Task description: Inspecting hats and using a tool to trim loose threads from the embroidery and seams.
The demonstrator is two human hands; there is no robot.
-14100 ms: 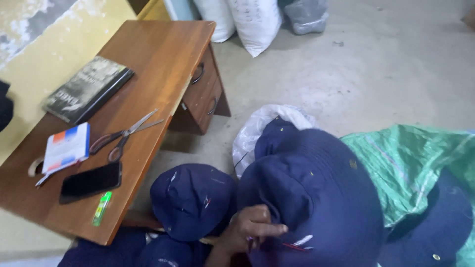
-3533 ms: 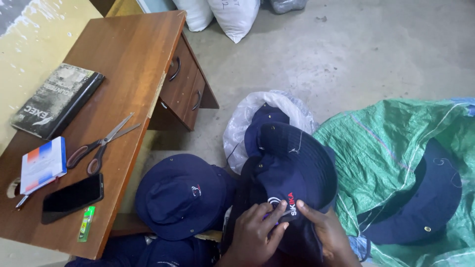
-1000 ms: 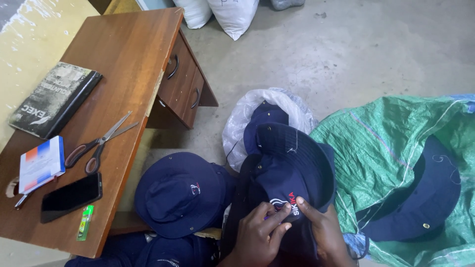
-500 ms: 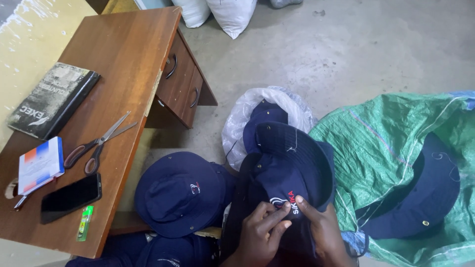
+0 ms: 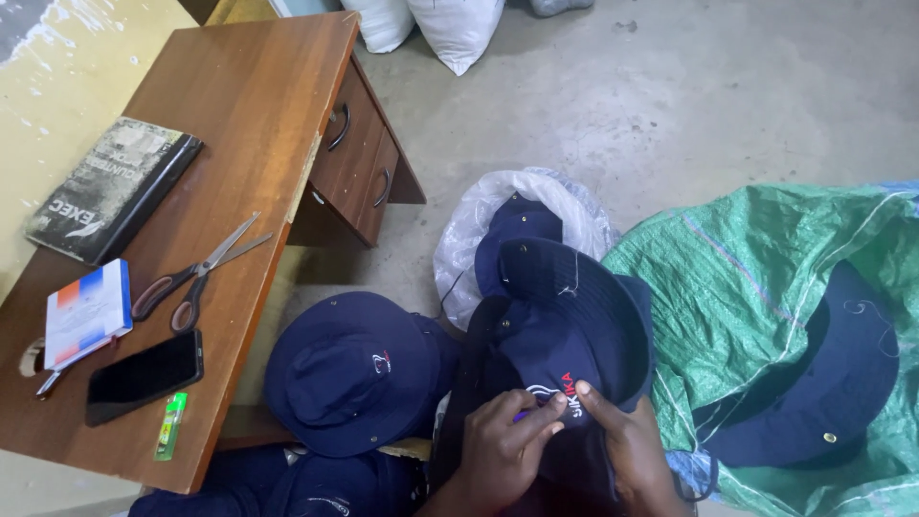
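Little has shifted in the last half second: both hands keep pinching the navy bucket hat [image 5: 565, 330] on the lap, left hand [image 5: 503, 450] and right hand [image 5: 627, 445] clenched at its embroidered emblem, pulling the cloth flat. Scissors [image 5: 196, 278] lie within reach on the worktop [image 5: 258, 124].

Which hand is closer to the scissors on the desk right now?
Left. The left hand pinches the navy hat on the side toward the desk, so it sits nearer the scissors. The right hand grips the same hat farther from them.
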